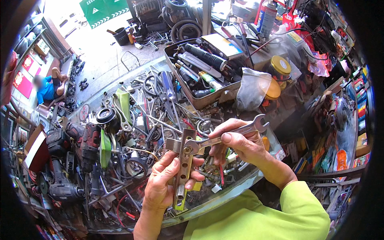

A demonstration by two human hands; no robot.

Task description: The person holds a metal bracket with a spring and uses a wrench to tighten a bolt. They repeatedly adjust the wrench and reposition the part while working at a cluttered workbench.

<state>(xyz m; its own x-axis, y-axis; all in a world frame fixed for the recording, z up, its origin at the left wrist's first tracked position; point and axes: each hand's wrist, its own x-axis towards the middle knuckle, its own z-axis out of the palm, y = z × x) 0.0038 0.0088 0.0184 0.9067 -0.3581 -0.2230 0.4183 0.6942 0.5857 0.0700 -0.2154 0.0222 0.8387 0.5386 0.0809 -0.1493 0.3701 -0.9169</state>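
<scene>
My left hand (161, 182) is closed around a long metal bracket (183, 170) with a row of round holes, held roughly upright above the cluttered table. A short plate sticks out to the left near its upper end. In my right hand (241, 141) is a combination wrench (250, 127), gripped along its shank. The wrench's open jaw points up and right. Its ring end lies at a bolt (187, 150) on the bracket's upper part; whether it is seated fully I cannot tell. Small loose parts lie on the table beneath both hands.
Cordless drills (90, 146) crowd the left side. Beyond my hands stands an open case (200, 105) full of tools. Yellow-lidded jars (280, 66) and a spray can (267, 18) stand at the far right. A seated person (50, 90) is at the far left. The glass tabletop's edge (240, 188) runs close to me.
</scene>
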